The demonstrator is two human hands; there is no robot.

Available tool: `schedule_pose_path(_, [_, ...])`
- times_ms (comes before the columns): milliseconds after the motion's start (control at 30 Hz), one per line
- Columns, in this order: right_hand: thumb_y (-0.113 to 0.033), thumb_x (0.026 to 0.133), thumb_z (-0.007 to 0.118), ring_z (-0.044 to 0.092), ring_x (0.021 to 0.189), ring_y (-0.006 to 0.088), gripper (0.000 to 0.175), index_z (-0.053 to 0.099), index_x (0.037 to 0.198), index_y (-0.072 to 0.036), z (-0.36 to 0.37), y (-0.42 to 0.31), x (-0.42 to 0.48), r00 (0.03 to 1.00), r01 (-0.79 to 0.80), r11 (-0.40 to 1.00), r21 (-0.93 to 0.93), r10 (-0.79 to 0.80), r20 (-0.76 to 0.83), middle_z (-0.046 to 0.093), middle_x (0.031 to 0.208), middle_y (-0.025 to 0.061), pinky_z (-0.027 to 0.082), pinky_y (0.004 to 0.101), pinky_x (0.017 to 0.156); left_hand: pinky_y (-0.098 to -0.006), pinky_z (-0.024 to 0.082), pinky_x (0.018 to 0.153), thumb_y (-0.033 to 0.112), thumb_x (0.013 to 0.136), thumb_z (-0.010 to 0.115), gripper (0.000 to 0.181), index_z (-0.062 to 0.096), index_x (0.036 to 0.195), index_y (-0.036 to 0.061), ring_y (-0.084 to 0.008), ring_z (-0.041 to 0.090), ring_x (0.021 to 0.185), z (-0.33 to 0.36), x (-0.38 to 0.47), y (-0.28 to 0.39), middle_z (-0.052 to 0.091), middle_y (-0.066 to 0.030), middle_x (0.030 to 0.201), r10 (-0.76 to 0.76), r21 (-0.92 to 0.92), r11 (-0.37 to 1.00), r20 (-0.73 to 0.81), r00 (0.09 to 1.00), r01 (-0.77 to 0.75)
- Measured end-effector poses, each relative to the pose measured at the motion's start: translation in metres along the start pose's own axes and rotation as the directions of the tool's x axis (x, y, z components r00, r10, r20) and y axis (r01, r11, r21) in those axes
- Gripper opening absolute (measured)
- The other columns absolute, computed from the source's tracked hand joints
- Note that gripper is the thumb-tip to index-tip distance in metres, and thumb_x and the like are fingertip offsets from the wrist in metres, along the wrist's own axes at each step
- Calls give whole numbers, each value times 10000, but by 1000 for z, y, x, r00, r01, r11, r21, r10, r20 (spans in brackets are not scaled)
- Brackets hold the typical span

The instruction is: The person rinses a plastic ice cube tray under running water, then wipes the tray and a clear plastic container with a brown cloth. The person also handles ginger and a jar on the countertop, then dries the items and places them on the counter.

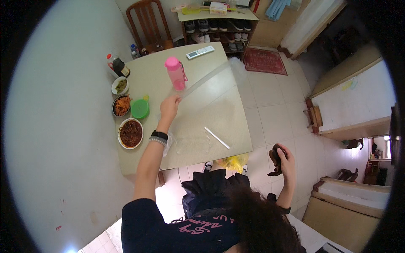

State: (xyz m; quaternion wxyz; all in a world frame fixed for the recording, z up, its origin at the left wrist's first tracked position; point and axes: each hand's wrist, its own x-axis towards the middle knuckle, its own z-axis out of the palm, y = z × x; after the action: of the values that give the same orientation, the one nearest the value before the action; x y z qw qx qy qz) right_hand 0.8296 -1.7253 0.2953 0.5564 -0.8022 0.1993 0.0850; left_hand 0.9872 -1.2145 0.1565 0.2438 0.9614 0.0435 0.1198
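Observation:
My left hand (169, 109) pinches one end of a strip of clear plastic film (205, 77) that stretches over the table towards its far right edge. Close beyond the hand stands a pink water bottle (176, 74). My right hand (286, 159) is off the table's right side, closed around a crumpled dark brown cloth (276, 159). A white pen-like stick (217, 138) and a clear plastic tray (193, 145) lie near the front edge. A green lidded container (140, 108) sits left of my left hand.
Along the wall are a plate of dark red food (130, 133), a bowl of orange strips (121, 105), a bowl of greens (120, 85) and a dark sauce bottle (121, 67). A remote control (200, 52) lies at the far edge. A yellow bag (233, 162) hangs below the front edge.

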Motion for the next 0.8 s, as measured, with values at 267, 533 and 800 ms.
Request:
schedule_pose_path(267, [-201,1023,568,612,1169,169,340,656,1278,5,-4,-34,44,935,272,935,228,-313,167,681,1244,78,445,309,1049,-354,603,809,258,1070,522,410,542,1446,94,-251,741,999,-81,-67,167,723,-139,1197,-69,-864,481,133,989,150])
schedule_pose_path(533, [-4,970,570,622,1075,239,368,638,1332,-23,-66,-153,54,189,926,233,296,-967,170,676,1295,115,464,327,989,-330,634,721,219,1092,450,512,356,1562,37,-294,747,990,-67,-200,334,695,-193,1240,-129,-918,288,246,961,274])
schedule_pose_path(800, [-105,891,647,611,742,231,270,750,1136,-153,-89,-149,32,-289,893,-131,431,-901,324,749,1087,14,495,393,807,-328,634,701,254,1098,441,499,387,1547,42,-288,759,918,-45,-289,427,705,-200,1204,-263,-943,200,211,941,267])
